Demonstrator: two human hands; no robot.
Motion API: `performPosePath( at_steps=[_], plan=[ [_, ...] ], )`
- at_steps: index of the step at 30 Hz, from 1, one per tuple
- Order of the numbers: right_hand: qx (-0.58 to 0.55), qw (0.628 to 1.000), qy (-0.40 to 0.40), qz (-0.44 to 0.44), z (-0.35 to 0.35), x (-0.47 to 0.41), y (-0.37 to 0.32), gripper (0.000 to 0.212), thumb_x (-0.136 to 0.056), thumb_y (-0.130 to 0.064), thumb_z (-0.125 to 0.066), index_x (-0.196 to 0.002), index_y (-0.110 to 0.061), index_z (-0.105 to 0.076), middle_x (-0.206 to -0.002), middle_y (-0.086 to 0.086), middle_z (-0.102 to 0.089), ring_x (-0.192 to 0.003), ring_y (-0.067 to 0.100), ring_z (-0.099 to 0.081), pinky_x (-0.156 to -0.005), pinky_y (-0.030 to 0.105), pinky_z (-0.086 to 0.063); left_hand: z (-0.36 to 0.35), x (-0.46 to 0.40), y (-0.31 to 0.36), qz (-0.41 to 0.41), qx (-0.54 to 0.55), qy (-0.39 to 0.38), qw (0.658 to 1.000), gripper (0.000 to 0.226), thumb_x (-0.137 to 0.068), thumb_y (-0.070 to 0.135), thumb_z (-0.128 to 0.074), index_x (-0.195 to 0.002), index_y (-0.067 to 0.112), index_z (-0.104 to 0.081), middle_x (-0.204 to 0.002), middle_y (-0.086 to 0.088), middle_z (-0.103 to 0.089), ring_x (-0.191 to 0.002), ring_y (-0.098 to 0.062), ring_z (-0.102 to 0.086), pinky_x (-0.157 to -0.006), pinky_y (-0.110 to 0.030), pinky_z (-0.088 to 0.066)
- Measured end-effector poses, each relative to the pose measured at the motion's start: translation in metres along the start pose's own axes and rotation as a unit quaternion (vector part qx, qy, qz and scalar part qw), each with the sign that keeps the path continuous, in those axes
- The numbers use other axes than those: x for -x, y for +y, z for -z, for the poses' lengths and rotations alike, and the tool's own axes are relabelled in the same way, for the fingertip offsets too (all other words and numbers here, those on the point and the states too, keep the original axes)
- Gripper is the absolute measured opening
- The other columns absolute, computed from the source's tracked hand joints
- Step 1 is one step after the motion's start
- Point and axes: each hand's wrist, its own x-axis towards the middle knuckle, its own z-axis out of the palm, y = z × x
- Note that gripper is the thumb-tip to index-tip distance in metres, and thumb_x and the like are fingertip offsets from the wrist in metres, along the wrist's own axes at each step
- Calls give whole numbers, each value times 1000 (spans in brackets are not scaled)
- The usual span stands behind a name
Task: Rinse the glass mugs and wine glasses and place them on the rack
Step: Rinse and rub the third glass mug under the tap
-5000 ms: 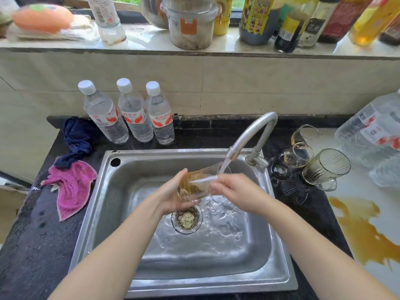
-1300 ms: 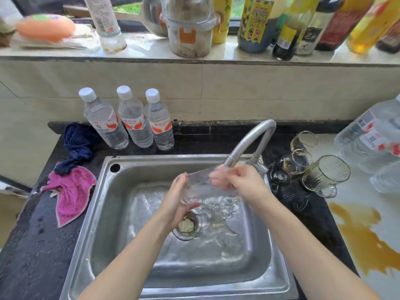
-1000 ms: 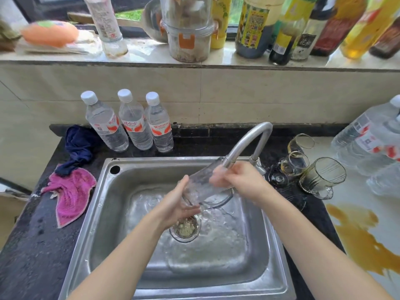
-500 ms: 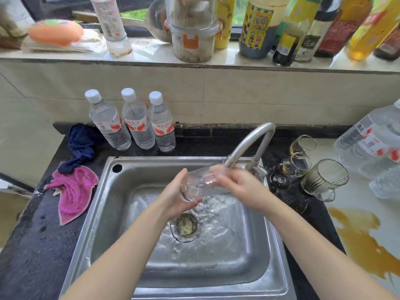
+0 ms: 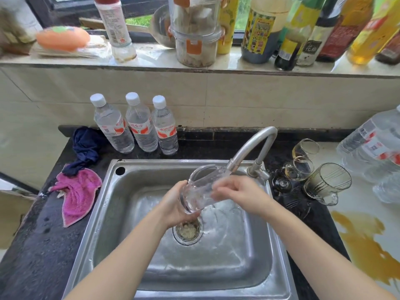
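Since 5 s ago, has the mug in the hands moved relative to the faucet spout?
Yes. The glass mug was below the faucet spout with its mouth up, catching water; now it is raised and tilted, its handle beside the spout tip.

The sink (image 5: 91, 234) and tap (image 5: 255, 144) are brushed, dull-shining metal. The mug (image 5: 201, 191) is clear, wet glass. The surface (image 5: 39, 245) is dark speckled stone, wet and glossy. The pink rag (image 5: 78, 193) is fuzzy cloth; the bottles (image 5: 140, 126) are clear plastic.
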Motion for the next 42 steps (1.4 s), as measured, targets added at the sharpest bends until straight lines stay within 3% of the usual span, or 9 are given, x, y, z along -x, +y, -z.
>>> performPosePath(
  at_steps=[7, 11, 16, 22, 25, 27, 34, 37, 42],
  plan=[
    [313, 945, -33, 86, 0, 3, 2, 26, -93, -29, -55, -118, -24, -62, -117, -7, -65, -111, 10, -59, -97, 31, -46, 5, -1, 10, 2, 18, -1, 1000, 40, -96, 45, -45, -109, 12, -62, -107, -17, -66, -91, -31, -64, -81, -41, -52],
    [7, 993, 90, 73, -12, -1, -16, 12, -92, -20, -59, -98, -18, -69, -90, -7, -74, -84, 3, -69, -83, 26, -55, -2, 1, 0, -61, 38, -45, 996, 28, -95, 33, -46, -98, 13, -65, -101, -13, -65, -85, -24, -62, -89, -43, -47],
    [281, 953, -86, 73, -7, 0, -3, 27, -93, -25, -56, -119, -22, -61, -117, -9, -66, -106, 4, -59, -95, 25, -46, 3, -5, 3, -31, 7, 7, 999, 25, -95, 35, -51, -105, 12, -57, -114, -14, -60, -85, -27, -61, -71, -40, -51],
    [-141, 990, -1, -7, -9, 0, -2, 15, -89, -19, -62, -103, -17, -67, -98, 1, -74, -96, 12, -69, -94, 30, -52, 3, -7, -6, -46, 8, -71, 996, 46, -95, 46, -43, -115, 9, -63, -101, -12, -71, -85, -24, -66, -83, -38, -52],
    [136, 986, -83, 44, -6, 3, -1, 24, -93, -27, -57, -116, -25, -61, -113, -8, -68, -103, 7, -62, -92, 20, -46, -1, -5, 5, -31, -5, -34, 999, 40, -94, 43, -44, -103, 8, -61, -80, -12, -65, -58, -21, -62, -51, -25, -50],
    [200, 975, -76, 55, -1, -1, -1, 21, -94, -29, -55, -106, -19, -68, -104, -3, -70, -96, 9, -64, -87, 24, -49, 0, -3, 8, -10, -5, -39, 999, 38, -94, 41, -46, -105, 7, -61, -91, -15, -65, -72, -27, -65, -67, -35, -55],
    [-339, 931, -117, -61, 9, 3, -9, 29, -97, 0, -37, -118, -2, -57, -118, 16, -66, -110, 25, -64, -96, 35, -51, -1, -9, 9, -70, 20, -43, 996, 41, -89, 49, -52, -105, 12, -61, -97, -7, -66, -78, -21, -64, -64, -32, -52],
    [-49, 986, -155, -30, 12, -9, -10, 25, -97, -12, -43, -115, -20, -60, -118, -4, -62, -106, 5, -60, -91, 21, -50, -1, -6, 13, -26, -23, -68, 997, 32, -90, 44, -48, -95, 17, -64, -86, -5, -67, -74, -18, -61, -66, -31, -51],
    [241, 935, -258, 29, -5, -36, -15, 28, -97, -27, -47, -117, -12, -58, -116, 13, -61, -105, 26, -58, -94, 28, -46, -1, -4, 1, 15, -58, -86, 994, 33, -91, 45, -46, -91, 18, -65, -80, -2, -66, -70, -16, -59, -63, -29, -52]
  ],
)
